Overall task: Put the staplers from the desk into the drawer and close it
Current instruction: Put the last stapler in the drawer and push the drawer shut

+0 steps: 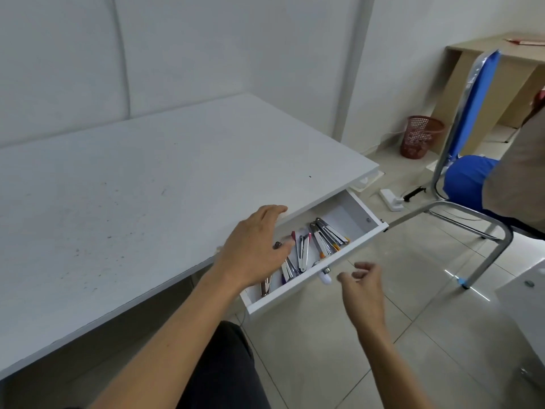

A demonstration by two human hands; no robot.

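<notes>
Staplers lie in the open drawer; left hand above them, fingers released, right hand loosely curled, empty, at four o'clock of the knob, likely to push it shut

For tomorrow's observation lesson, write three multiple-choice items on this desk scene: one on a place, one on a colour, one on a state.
1. Where do the staplers lie?
A. in the drawer
B. on the desk top
C. on the floor

2. What colour is the chair?
A. red
B. green
C. blue

3. How is the drawer?
A. shut
B. pulled open
C. taken out and set on the floor

Answers: 1 A, they lie inside it beside the left hand. 2 C, its seat and back are blue. 3 B, it juts out from under the desk, its inside in view.
</notes>
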